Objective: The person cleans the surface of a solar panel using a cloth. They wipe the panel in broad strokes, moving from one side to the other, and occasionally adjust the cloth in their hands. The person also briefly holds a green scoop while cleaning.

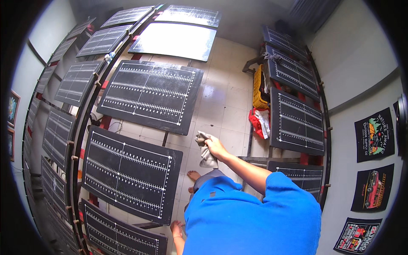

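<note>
- Nearest is the wearer's blue shirt [255, 216], its sleeve leading into the outstretched right arm.
- The right hand [216, 147] has its fingers closed round a crumpled grey cloth [207, 158], whose loose end hangs below; bunching it probably keeps the slack within a single grasp. The cloth is off the upper right corner of the middle black panel [131, 168], seemingly in the air over the aisle.
- The left hand [176, 229] is low, near that panel's lower right corner and the right edge of the lower panel [121, 231]. I cannot tell whether its fingers are loose or gripping, or whether they touch an edge.
- Bare feet [193, 175] stand on the tiled floor [229, 100], pointing toward the panels, which puts both hands within reach of their right edges.
- The panels, marked with white grids, are mounted in a row along a dark rail [79, 140], apparently spaced so each face stays accessible.
- Across the aisle, a red-and-white bundle [259, 123] and a yellow crate [258, 87] sit by the left edges of another panel row [297, 121], perhaps kept handy there.
- Beyond, printed dark sheets [375, 135] are on the right wall, likely for display.
</note>
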`<state>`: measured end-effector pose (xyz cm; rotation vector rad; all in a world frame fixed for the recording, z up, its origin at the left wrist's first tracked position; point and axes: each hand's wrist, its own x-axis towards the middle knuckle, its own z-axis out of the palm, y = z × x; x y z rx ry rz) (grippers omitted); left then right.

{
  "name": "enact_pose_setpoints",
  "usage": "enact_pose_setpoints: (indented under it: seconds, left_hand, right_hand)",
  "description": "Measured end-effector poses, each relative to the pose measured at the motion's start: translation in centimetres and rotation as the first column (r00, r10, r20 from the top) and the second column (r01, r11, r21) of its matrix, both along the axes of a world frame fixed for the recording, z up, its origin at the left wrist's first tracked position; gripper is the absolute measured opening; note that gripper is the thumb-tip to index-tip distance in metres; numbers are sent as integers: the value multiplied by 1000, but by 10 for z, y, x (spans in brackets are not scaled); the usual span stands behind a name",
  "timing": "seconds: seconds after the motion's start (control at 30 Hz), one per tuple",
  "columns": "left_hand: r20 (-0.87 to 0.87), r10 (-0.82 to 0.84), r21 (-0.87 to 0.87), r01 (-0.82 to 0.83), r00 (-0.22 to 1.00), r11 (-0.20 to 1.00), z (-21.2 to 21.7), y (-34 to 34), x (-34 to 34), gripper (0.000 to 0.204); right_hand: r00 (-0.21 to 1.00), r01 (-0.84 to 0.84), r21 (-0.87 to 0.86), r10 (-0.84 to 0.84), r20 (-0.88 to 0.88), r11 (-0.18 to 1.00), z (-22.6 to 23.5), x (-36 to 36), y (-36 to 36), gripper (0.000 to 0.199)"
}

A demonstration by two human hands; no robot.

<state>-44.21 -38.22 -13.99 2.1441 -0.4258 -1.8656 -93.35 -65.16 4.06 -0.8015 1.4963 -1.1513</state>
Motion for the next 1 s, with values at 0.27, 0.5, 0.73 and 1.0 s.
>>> enact_pose_setpoints:
  seconds: [0.27,0.5,0.73,1.0]
  left_hand:
    - [71,-88,-162,98,994,982,16,18,4,39]
    - [165,327,29,-336,931,942,54,87,-9,42]
    - [148,399,47,-409,905,911,31,171,-15,39]
    - [122,446,-56,-443,887,895,22,214,23,33]
  right_hand:
    - [750,-1,112,-73,657,994,48,104,-75,37]
    - [929,-365,-126,353,-112,922,-5,137,-126,37]
    - [410,-785,-116,369,-834,609,17,196,-110,71]
    - [-102,-867,186,202,-974,463,-9,315,9,50]
